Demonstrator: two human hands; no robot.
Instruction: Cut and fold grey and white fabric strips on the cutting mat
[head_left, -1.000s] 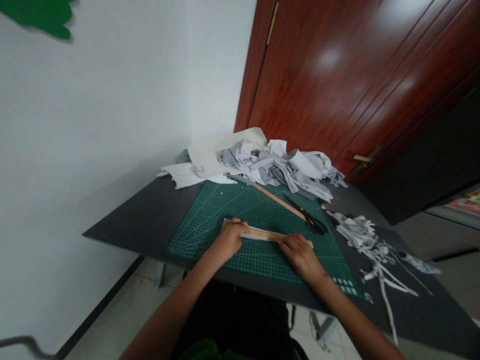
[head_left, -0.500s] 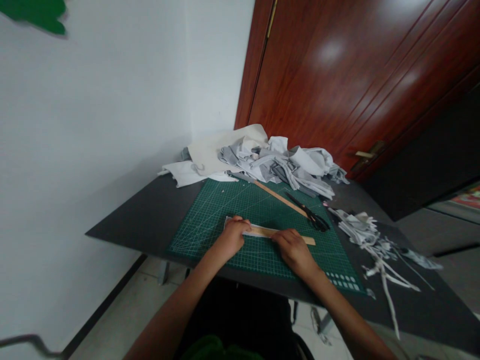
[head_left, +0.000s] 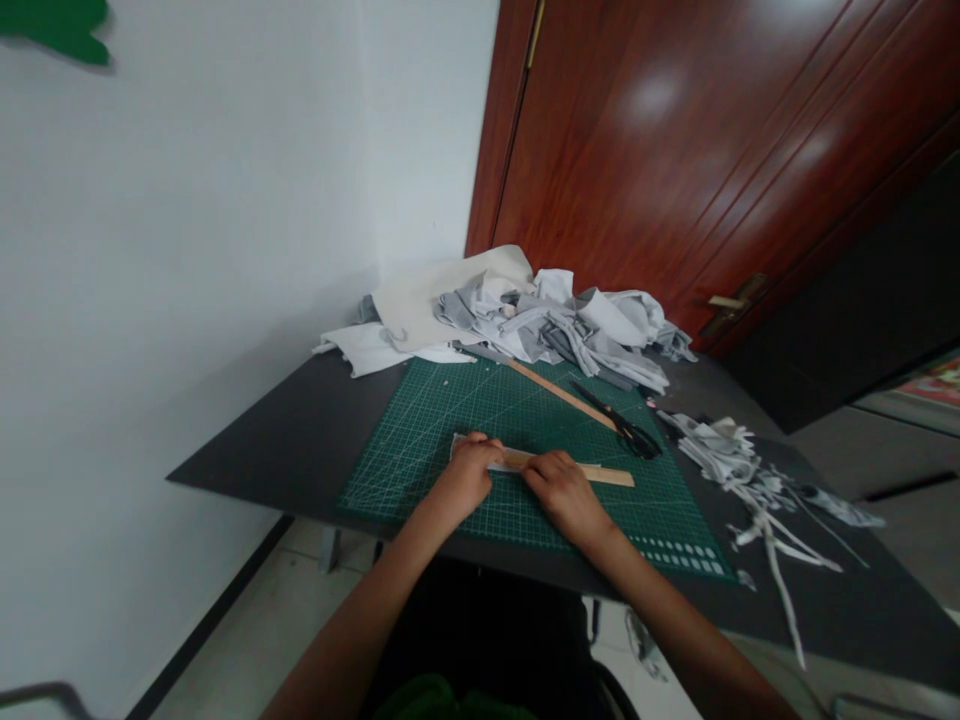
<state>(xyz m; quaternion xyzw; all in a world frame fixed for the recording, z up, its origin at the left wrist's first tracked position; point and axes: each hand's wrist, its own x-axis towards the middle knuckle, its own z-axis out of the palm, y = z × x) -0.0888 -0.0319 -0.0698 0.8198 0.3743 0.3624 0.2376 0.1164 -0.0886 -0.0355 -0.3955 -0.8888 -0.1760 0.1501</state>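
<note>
- In the head view, a flat wooden strip [head_left: 615,478] is lying on the near half of the green cutting mat [head_left: 420,410], a white fabric strip [head_left: 456,441] lying along it.
- Its long axis is running crosswise over the mat, slanting slightly nearer at the right.
- The left hand [head_left: 472,468] is bunching its fingers closely over the fabric-covered end, toward the mat's left side – the fingers are hiding whether they are pinching or only pressing.
- The right hand [head_left: 562,490] is curling its fingers onto the strip's middle, over the mat's centre, with little gap showing; it is sitting nearer the wood's bare end, which is pointing toward the mat's right edge.
- Black scissors [head_left: 634,436] are lying at the mat's right edge, touching or nearly touching a second wooden strip [head_left: 562,390] – which is slanting across the mat's far half.
- A fabric pile [head_left: 540,325] is covering the mat's far edge; fabric scraps [head_left: 716,455] are lying right of the mat.
</note>
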